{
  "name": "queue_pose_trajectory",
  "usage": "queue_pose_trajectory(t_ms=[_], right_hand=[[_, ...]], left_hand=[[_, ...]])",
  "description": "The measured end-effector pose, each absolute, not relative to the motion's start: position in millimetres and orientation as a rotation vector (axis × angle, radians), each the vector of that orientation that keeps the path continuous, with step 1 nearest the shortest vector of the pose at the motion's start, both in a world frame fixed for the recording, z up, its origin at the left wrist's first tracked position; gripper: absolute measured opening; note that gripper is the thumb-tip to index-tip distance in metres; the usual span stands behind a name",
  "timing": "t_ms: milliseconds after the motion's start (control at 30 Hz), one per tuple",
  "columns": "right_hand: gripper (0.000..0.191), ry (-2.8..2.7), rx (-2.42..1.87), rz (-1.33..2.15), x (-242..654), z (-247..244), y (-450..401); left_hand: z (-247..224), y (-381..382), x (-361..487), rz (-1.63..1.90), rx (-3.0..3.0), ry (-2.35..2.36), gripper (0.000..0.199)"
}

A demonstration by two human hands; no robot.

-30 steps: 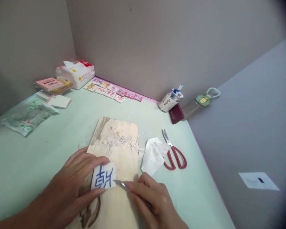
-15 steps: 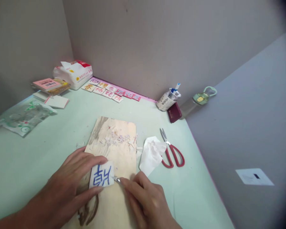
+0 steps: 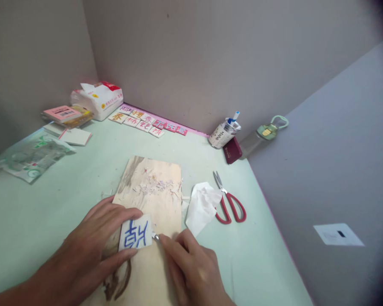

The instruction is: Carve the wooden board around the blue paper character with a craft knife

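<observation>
A white tile (image 3: 135, 232) with a blue painted character lies on a wooden board (image 3: 164, 212). My left hand (image 3: 105, 238) holds the tile down, thumb at its near edge and index finger at its far edge. To the right, my right hand (image 3: 193, 265) is closed around a thin carving knife (image 3: 156, 236); its tip is at the tile's right edge. Most of the knife's handle is hidden by the fingers. Small shavings (image 3: 156, 185) are scattered over the board's far part.
Right of the board lie crumpled tissue (image 3: 202, 206) and red-handled scissors (image 3: 232, 207). Painted tiles (image 3: 143, 124), a pen can (image 3: 222, 134), a maroon box (image 3: 232, 150) and a bottle (image 3: 261, 134) stand behind. A tissue pack (image 3: 98, 100), booklets (image 3: 67, 114) and a plastic packet (image 3: 35, 157) are at left.
The knife tip has shifted slightly off the blue strokes to the tile's right edge. My left hand keeps its hold on the tile. The whole view has moved a little.
</observation>
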State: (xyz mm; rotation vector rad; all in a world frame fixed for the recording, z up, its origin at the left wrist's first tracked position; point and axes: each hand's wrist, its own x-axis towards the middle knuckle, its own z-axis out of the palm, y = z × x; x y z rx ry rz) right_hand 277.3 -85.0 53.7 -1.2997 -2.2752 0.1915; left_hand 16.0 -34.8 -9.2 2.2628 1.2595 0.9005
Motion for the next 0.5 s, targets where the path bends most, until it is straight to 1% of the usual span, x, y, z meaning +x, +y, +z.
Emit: queue_pose_trajectory(t_ms=[500], right_hand=[[0.039,-2.209,-1.297,0.164,273.6,48.6,-84.3]], left_hand=[[-12.4,-36.2,17.0,0.904,2.271,1.266,0.045]])
